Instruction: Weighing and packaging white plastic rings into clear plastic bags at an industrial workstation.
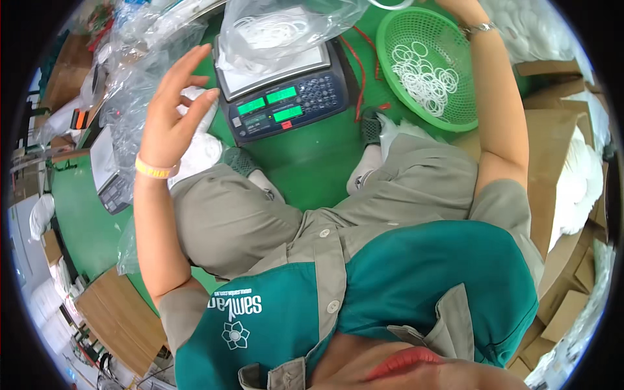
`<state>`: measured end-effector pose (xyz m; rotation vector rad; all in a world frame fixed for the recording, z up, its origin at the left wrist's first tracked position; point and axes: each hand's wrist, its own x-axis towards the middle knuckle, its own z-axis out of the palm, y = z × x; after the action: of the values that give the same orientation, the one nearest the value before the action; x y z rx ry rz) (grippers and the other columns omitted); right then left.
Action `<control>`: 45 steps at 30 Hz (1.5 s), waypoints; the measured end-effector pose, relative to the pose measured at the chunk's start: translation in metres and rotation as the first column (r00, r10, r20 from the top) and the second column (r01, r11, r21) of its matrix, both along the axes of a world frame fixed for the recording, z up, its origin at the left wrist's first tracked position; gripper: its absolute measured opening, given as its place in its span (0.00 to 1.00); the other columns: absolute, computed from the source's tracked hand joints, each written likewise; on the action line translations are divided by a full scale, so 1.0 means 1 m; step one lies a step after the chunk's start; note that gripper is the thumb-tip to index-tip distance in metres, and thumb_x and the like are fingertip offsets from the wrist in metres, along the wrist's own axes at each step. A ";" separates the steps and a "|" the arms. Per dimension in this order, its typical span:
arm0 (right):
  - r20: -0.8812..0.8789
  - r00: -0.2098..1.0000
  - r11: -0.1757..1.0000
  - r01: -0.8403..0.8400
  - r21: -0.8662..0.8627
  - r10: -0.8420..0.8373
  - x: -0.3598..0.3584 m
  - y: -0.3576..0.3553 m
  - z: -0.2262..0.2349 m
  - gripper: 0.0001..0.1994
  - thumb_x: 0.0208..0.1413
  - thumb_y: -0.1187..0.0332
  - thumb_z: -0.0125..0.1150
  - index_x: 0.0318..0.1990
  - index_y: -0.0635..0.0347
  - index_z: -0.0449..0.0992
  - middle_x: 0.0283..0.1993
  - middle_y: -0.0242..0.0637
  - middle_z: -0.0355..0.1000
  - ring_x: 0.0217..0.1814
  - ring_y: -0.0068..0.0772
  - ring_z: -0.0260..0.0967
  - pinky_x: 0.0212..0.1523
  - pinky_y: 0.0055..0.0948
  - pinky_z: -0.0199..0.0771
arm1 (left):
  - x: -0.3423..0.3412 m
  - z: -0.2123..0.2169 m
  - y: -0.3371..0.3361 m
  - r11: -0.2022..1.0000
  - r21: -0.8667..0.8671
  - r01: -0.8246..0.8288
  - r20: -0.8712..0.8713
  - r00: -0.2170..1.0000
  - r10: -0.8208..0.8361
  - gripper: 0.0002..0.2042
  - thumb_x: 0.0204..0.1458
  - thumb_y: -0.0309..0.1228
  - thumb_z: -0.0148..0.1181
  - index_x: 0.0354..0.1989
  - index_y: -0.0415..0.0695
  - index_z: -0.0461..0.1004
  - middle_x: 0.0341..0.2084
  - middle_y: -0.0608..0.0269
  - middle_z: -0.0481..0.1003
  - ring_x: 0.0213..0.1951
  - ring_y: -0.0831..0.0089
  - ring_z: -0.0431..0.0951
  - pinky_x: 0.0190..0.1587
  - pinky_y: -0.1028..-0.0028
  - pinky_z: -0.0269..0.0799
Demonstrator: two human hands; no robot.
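Teal-and-grey button-front work shirt (422,273), nearest the lens, fills the lower centre of the frame; loose grey trousers (234,214) lie above it. At upper centre stands a dark blue-grey digital scale with green displays (302,104), and on its flat pale pan (266,83) sits a clear, slack plastic bag (335,18) holding thin white rings (273,29). The left hand (179,107), upper left, has its fingers spread apart and holds nothing; it is near the bag, beside the scale. The right hand (460,8) is cut off by the top edge, so whether its fingers are apart or closed on something cannot be told; a larger white loop (393,7) shows near it. More thin white rings (426,81) lie heaped in a round green mesh basket (419,26) at upper right, partly hidden by the right forearm.

Likely faults: the bag's loose film reaches beyond the pan, so a brush from either hand, or film resting on the bench, could falsify the reading. A slack mouth (its opening is not clearly visible) could let rings spill. The forearm might knock the basket's rim, and the thin red cord (362,81) between scale and basket could snag.
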<state>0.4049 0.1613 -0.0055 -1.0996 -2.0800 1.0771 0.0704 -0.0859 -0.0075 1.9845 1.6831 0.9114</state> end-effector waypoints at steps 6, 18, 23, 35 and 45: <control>0.708 0.639 0.899 -0.057 0.435 -0.301 0.149 0.054 -0.090 0.15 0.53 0.62 0.51 0.43 0.63 0.72 0.38 0.44 0.73 0.39 0.39 0.70 0.42 0.30 0.67 | 0.006 0.013 0.008 0.947 0.320 0.029 -0.229 0.972 0.047 0.26 0.44 0.22 0.55 0.55 0.48 0.63 0.56 0.55 0.60 0.52 0.64 0.65 0.51 0.67 0.62; 0.262 0.957 0.913 0.005 0.408 -0.123 0.023 -0.022 -0.009 0.09 0.50 0.72 0.53 0.38 0.65 0.73 0.40 0.43 0.72 0.38 0.28 0.68 0.41 0.26 0.68 | 0.044 0.050 0.058 0.838 0.363 0.407 -0.782 0.622 0.037 0.19 0.39 0.21 0.48 0.43 0.47 0.70 0.40 0.66 0.72 0.43 0.67 0.67 0.43 0.68 0.57; 0.227 0.973 0.873 -0.133 0.470 0.026 -0.017 -0.048 0.001 0.12 0.46 0.74 0.55 0.40 0.64 0.72 0.61 0.50 0.52 0.51 0.39 0.62 0.46 0.28 0.66 | 0.043 0.027 0.071 0.830 0.290 0.476 -0.923 0.367 0.112 0.14 0.47 0.29 0.47 0.43 0.54 0.71 0.50 0.66 0.66 0.51 0.68 0.64 0.53 0.56 0.50; 0.483 0.723 0.217 -0.435 0.874 -0.493 -0.067 -0.037 -0.084 0.13 0.52 0.62 0.55 0.44 0.54 0.73 0.39 0.35 0.73 0.43 0.28 0.69 0.43 0.22 0.66 | -0.001 0.018 0.105 0.932 0.262 0.250 -0.934 0.308 0.180 0.06 0.43 0.33 0.52 0.24 0.51 0.76 0.61 0.63 0.51 0.64 0.66 0.44 0.63 0.52 0.28; -0.254 0.941 0.960 -0.167 0.226 0.223 -0.036 -0.067 0.064 0.07 0.48 0.71 0.60 0.25 0.58 0.68 0.22 0.23 0.66 0.20 0.11 0.61 0.21 0.11 0.61 | -0.053 0.113 0.005 0.991 -0.062 -0.115 0.170 0.978 0.124 0.08 0.40 0.19 0.61 0.24 0.41 0.67 0.21 0.67 0.69 0.24 0.81 0.67 0.27 0.83 0.62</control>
<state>0.3692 0.0946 0.0586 -0.6136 -2.0469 1.0190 0.0170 -0.0812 0.1050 1.7319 1.7236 1.0401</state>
